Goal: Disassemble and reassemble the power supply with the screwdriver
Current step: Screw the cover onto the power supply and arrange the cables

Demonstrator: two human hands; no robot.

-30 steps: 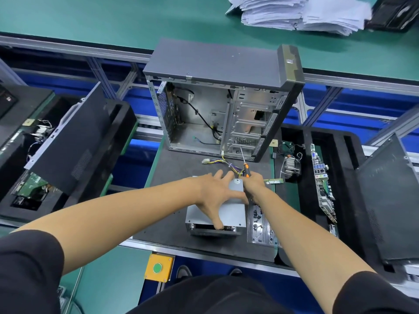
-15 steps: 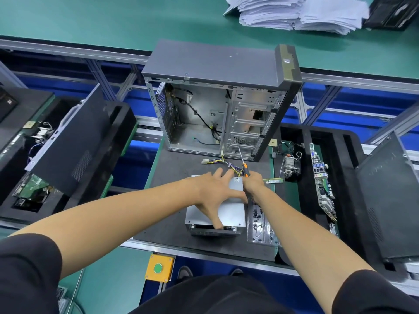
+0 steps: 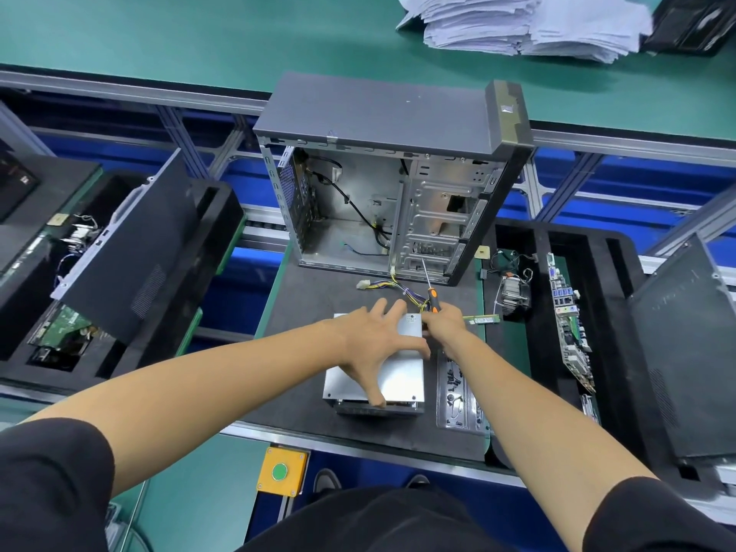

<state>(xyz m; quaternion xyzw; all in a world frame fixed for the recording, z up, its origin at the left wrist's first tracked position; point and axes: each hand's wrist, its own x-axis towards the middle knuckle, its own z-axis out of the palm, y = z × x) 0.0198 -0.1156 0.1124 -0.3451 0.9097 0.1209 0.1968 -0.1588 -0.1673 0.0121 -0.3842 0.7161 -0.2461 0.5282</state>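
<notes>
Almost nothing moved since before: the left hand [image 3: 376, 344] stays spread flat on the power supply [image 3: 398, 376] lying on the mat [image 3: 302, 352], the right hand [image 3: 444, 326] closed around the screwdriver [image 3: 432, 298]; this stiff metal box looks heavy, so better held by its sides.

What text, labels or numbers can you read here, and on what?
No text is legible.
Power supply: small sticker on top, print too small to read.
Case: pale mark on the front bezel, blurred.
Motherboard: markings too small.
Paper stacks: no print resolvable.
Yellow box: green button, no lettering.
</notes>
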